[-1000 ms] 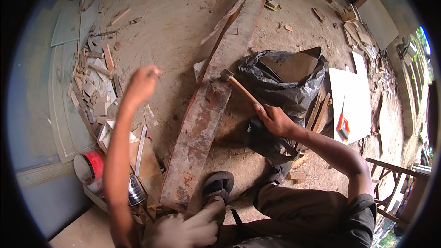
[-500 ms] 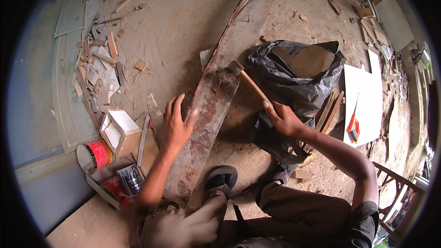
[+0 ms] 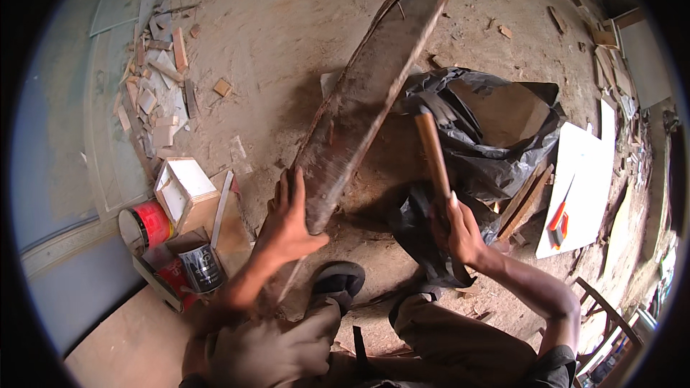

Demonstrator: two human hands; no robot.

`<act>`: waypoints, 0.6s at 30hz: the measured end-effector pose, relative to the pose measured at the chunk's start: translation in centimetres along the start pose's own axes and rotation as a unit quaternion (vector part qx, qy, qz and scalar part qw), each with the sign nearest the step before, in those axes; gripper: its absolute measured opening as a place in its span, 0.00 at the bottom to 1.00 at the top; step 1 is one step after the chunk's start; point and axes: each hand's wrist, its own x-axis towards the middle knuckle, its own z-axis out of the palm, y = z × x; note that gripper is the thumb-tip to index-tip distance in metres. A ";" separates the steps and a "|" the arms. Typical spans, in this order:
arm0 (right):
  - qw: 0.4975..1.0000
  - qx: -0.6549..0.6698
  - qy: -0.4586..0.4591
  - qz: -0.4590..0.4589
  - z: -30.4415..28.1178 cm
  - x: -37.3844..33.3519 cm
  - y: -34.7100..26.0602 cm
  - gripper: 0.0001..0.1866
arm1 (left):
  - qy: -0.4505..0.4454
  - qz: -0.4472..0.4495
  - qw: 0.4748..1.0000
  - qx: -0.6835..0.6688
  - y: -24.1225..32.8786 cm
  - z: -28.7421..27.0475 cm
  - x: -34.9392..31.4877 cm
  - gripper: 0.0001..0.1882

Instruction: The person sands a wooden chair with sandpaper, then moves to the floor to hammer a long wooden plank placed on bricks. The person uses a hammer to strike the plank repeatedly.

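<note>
A long rough wooden plank (image 3: 374, 86) runs from the top of the view down to its near end by my knees. My left hand (image 3: 287, 219) grips that near end and lifts it off the dusty floor. My right hand (image 3: 456, 226) is closed on the wooden handle of a hammer (image 3: 431, 145), whose dark head points up beside the plank's right edge. My sandalled foot (image 3: 336, 280) rests just below the plank's end.
A black plastic bag (image 3: 496, 136) lies right of the plank. A white board (image 3: 586, 179) with an orange-handled tool (image 3: 559, 219) lies further right. Paint cans (image 3: 147, 223) and a small open box (image 3: 183, 187) stand at left, among wood scraps (image 3: 154, 93).
My left hand came down from the air, landed on the plank, then gripped its near end and raised it. The view shifted so the plank now stands steeper. The hammer stayed in my right hand.
</note>
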 end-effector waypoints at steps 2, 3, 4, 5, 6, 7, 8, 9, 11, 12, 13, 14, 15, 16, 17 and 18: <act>0.998 -0.011 0.001 -0.065 -0.3 -0.8 0.6 0.23 | -0.053 0.063 0.980 -0.181 -1.6 -3.5 0.5 0.59; 0.996 -0.038 0.002 -0.082 -0.3 -0.8 0.8 0.23 | -0.099 0.044 0.967 -0.229 -3.0 -5.2 0.6 0.59; 0.993 -0.066 0.002 -0.097 -0.1 -0.9 1.0 0.23 | -0.136 -0.023 0.952 -0.275 -4.3 -6.8 0.6 0.56; 0.989 -0.096 0.001 -0.114 0.1 -1.0 1.0 0.22 | -0.167 -0.088 0.928 -0.320 -5.2 -8.2 0.6 0.53; 0.987 -0.116 0.004 -0.112 0.4 -0.7 1.0 0.21 | -0.164 -0.102 0.920 -0.341 -5.7 -9.1 1.2 0.49; 0.989 -0.112 0.003 -0.096 1.4 -0.6 1.0 0.23 | -0.161 -0.115 0.911 -0.361 -6.0 -9.7 1.3 0.44; 0.991 -0.109 0.000 -0.074 2.0 -0.4 0.5 0.22 | -0.073 -0.160 0.914 -0.366 -6.0 -10.0 0.9 0.32; 0.993 -0.106 -0.004 -0.050 2.8 -0.4 0.1 0.21 | -0.064 -0.160 0.914 -0.368 -7.0 -10.3 0.8 0.30; 0.993 -0.115 -0.006 -0.018 3.8 0.1 0.3 0.22 | -0.047 -0.163 0.912 -0.373 -10.0 -10.7 1.7 0.28; 0.993 -0.114 -0.012 0.011 4.2 0.1 0.4 0.23 | -0.024 -0.163 0.909 -0.382 -10.6 -10.6 1.8 0.25; 0.993 -0.113 -0.018 0.039 4.6 0.1 0.4 0.23 | -0.017 -0.154 0.911 -0.382 -11.3 -10.8 2.1 0.24; 0.992 -0.091 -0.039 0.081 5.2 0.0 -0.6 0.24 | -0.012 -0.146 0.911 -0.386 -12.0 -10.8 2.5 0.24; 0.986 -0.103 -0.086 0.095 5.4 0.0 -1.9 0.24 | -0.007 -0.142 0.910 -0.390 -12.5 -10.8 2.6 0.23; 0.978 -0.114 -0.136 0.113 5.5 0.1 -3.3 0.23 | -0.022 -0.116 0.911 -0.394 -12.6 -11.2 2.6 0.25; 0.967 -0.124 -0.177 0.133 5.3 0.2 -4.2 0.23 | -0.043 -0.084 0.911 -0.401 -12.3 -11.5 3.3 0.27; 0.960 -0.116 -0.188 0.171 5.0 0.6 -4.7 0.22 | -0.074 -0.077 0.912 -0.395 -12.1 -11.8 3.5 0.26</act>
